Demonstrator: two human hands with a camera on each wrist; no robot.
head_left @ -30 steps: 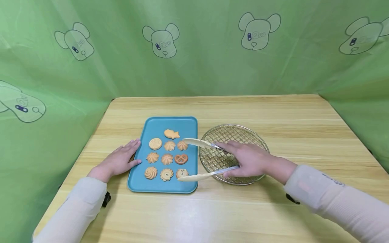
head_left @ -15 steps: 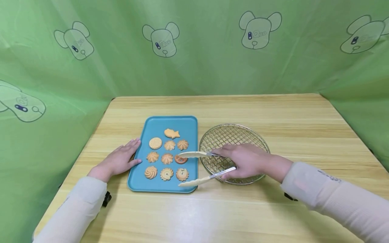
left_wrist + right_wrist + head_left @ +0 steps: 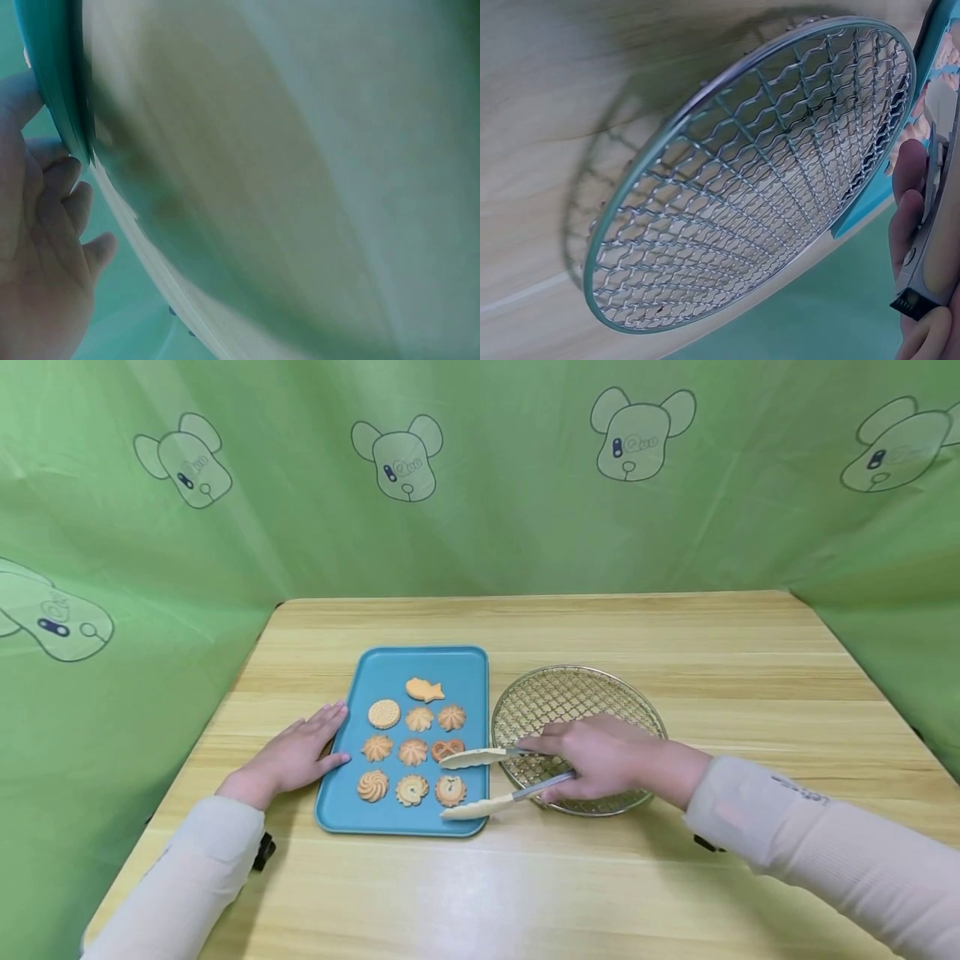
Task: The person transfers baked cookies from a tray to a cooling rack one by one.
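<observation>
A blue tray (image 3: 442, 664) bears several cookies in rows, with a fish-shaped cookie (image 3: 424, 690) at the far end. My left hand (image 3: 294, 756) rests at the tray's left edge, fingers extended and touching the rim; the left wrist view also has the hand (image 3: 45, 240) at the tray's side (image 3: 64, 75). My right hand (image 3: 603, 756) grips a pair of tongs (image 3: 480, 808) over the rack. The tongs' arms are spread, holding nothing. Their far tip partly covers a pretzel cookie (image 3: 444, 746); the near tip is beside a round cookie (image 3: 450, 790) at the tray's lower right.
A round wire rack (image 3: 570, 685) stands just right of the tray; in the right wrist view its rim (image 3: 667, 131) casts a shadow on the table. The wooden table (image 3: 585, 893) meets green cloth walls (image 3: 517, 535) behind and at the sides.
The tongs' far tip has moved nearer me, from the star-shaped cookie to the pretzel cookie, and the tips are closer together. My right hand has shifted slightly left. My left hand stays put.
</observation>
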